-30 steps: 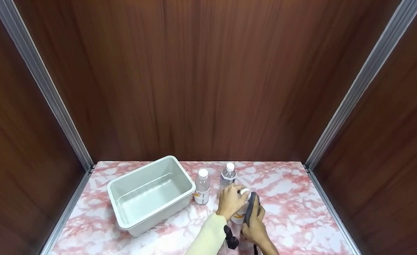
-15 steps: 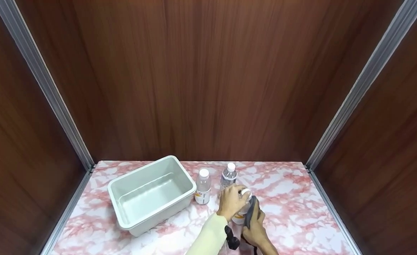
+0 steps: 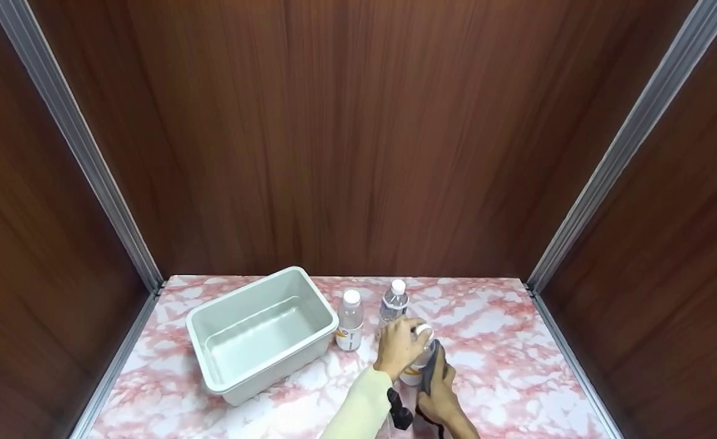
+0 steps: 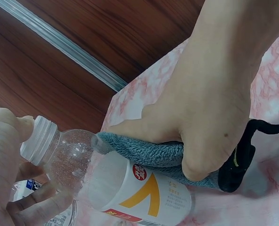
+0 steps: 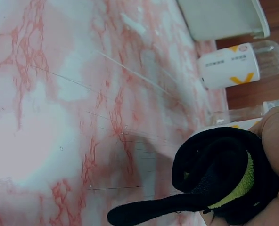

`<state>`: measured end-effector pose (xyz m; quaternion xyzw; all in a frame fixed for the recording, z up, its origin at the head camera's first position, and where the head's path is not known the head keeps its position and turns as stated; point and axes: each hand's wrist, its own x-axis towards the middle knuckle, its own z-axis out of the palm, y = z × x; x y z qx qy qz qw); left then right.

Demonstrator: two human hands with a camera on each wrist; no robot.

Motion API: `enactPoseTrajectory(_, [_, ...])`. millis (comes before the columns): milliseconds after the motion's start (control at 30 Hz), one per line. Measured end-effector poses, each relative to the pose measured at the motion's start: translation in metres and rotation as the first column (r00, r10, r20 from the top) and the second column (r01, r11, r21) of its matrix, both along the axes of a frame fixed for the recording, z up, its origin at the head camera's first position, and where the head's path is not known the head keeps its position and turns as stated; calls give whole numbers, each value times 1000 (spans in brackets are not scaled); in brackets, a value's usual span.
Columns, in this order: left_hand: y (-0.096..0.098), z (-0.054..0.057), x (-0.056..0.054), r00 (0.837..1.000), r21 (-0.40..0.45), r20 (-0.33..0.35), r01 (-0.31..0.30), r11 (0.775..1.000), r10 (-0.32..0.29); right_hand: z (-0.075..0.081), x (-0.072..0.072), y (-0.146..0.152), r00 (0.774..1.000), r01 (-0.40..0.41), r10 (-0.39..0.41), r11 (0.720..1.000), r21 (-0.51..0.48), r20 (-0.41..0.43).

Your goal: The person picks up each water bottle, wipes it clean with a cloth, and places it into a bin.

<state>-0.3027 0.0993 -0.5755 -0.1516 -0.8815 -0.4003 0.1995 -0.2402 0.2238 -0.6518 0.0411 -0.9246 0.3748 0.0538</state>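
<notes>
In the head view's lower centre, the left hand [image 3: 398, 349] bends over an upright clear plastic bottle [image 3: 411, 375], thumb and fingers curled about its white cap [image 3: 425, 331]. Lower right of it, the right hand [image 3: 441, 393] grips one folded grey-blue cloth [image 4: 149, 153] against the bottle's side. The tabletop [image 3: 505, 366] is pink-and-white marbled; dark wood-grain panels [image 3: 346, 140] fill the upper frame. Three bottles and one pale grey bin [image 3: 285, 369], lower left, stand there.
</notes>
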Motion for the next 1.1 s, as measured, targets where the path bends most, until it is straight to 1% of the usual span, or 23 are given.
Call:
enactPoseTrajectory(100, [0,0,0,1000,10,-6,1,1000,-1,0,0,0,1000,4,-4,1000,7,16])
enactPoseTrajectory(267, [-1,-1,0,1000,17,-1,4,1000,-4,1,-2,2,996,5,-4,1000,-11,90])
enactPoseTrajectory(333, [-1,-1,0,1000,17,6,9,1000,-9,1,-2,3,995,9,-8,1000,-10,104])
enactPoseTrajectory(467, [0,-1,0,1000,24,13,21,1000,-21,-4,-2,4,997,17,-18,1000,2,76])
enactPoseTrajectory(533, [1,-1,0,1000,21,8,17,1000,-17,-7,-2,5,997,18,-18,1000,-1,69])
enactPoseTrajectory(700, [2,-3,-1,1000,0,-1,-2,1000,2,-16,0,6,994,25,-24,1000,-10,104])
enactPoseTrajectory(833, [2,-3,-1,1000,-1,11,-6,1000,6,-20,2,6,987,35,-34,999,-2,160])
enactPoseTrajectory(933, [1,-3,-1,1000,0,6,-9,1000,9,-21,2,7,979,43,-46,999,16,199])
enactPoseTrajectory(1100, [1,-3,-1,1000,0,-2,-22,1000,22,-17,1,8,971,61,-67,998,33,229])
